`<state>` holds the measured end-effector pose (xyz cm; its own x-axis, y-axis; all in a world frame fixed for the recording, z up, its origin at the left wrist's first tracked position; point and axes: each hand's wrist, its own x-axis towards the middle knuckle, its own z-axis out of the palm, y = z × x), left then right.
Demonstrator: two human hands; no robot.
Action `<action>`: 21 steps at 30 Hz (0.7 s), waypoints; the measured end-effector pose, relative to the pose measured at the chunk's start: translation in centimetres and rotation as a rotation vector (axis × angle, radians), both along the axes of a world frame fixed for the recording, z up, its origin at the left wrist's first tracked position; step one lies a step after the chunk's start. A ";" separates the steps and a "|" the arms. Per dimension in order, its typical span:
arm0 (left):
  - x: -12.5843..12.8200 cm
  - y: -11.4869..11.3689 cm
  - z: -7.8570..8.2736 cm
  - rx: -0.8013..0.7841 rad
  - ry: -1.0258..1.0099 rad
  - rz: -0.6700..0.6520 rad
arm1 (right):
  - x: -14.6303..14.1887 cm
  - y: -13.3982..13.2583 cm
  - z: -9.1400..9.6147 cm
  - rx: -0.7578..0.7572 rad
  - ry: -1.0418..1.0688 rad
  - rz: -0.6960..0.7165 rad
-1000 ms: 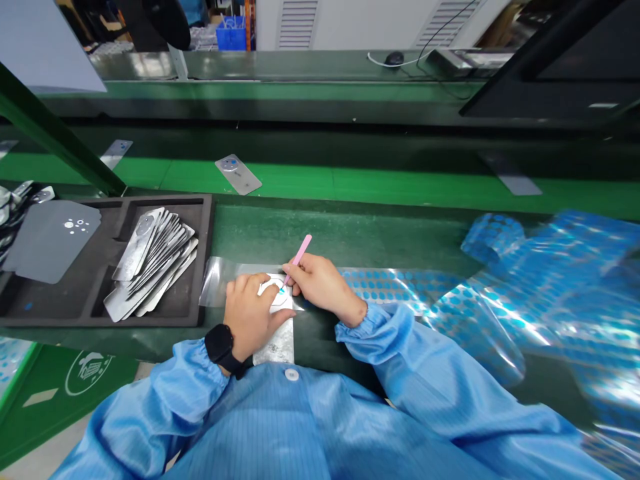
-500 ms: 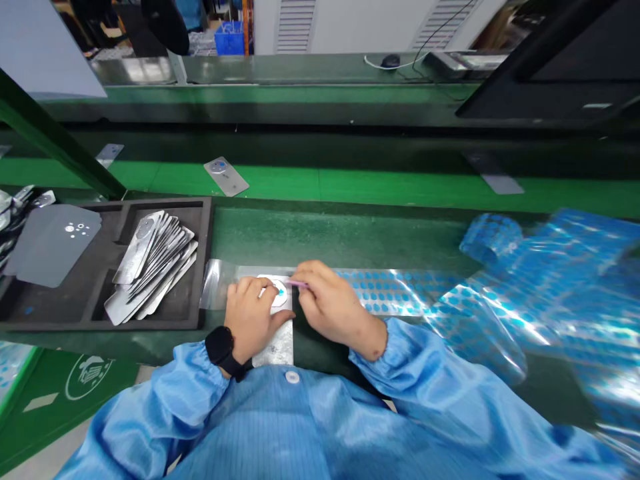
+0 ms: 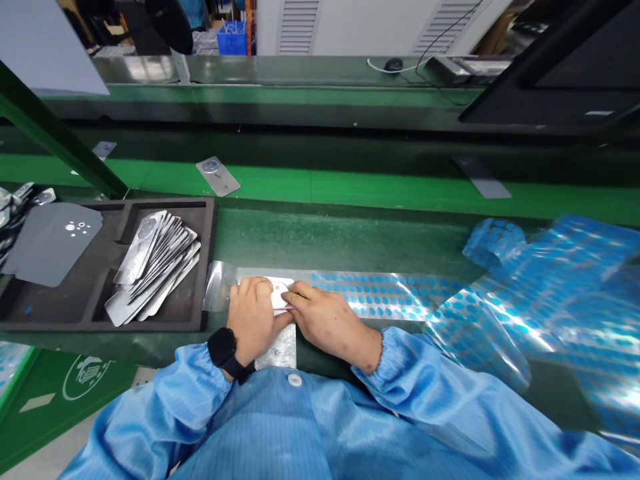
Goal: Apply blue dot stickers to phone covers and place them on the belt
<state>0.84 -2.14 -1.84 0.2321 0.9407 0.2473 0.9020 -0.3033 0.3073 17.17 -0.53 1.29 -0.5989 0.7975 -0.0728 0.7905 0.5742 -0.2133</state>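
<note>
Right hand (image 3: 333, 327) nearer left hand (image 3: 253, 319), pink tweezers (image 3: 289, 308) almost hidden

Legible text: none.

Item 1: white round emblem (image 3: 85, 377) on a green panel (image 3: 45, 413), lower left; line-drawn pictogram, with any lettering too small to read.

Item 2: metal plate (image 3: 283, 350) below the hands; faint grey printing, blurred, unreadable.

Item 3: black wristwatch (image 3: 223, 350) on the left wrist; dark face, no digits showing.
</note>
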 end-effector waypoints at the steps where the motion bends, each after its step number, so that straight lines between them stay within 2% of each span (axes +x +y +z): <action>1: 0.0 0.0 0.0 0.006 0.002 -0.001 | 0.0 -0.1 0.0 -0.004 0.003 -0.001; 6: 0.0 -0.1 0.0 0.046 0.002 0.008 | 0.4 0.6 0.1 -0.120 0.084 -0.007; 11: -0.1 0.0 -0.5 0.187 -0.002 -0.002 | 0.0 2.8 0.4 -0.205 0.182 -0.172; 16: 0.6 -0.2 -0.9 0.312 -0.012 0.061 | -1.2 3.8 0.7 -0.300 0.261 -0.214; 18: 0.9 -0.6 -0.1 0.397 -0.069 0.069 | -1.2 5.0 0.9 -0.379 0.348 -0.228; 21: -0.5 -1.2 2.9 0.508 -0.197 0.082 | -0.7 9.7 2.2 -0.408 0.538 -0.309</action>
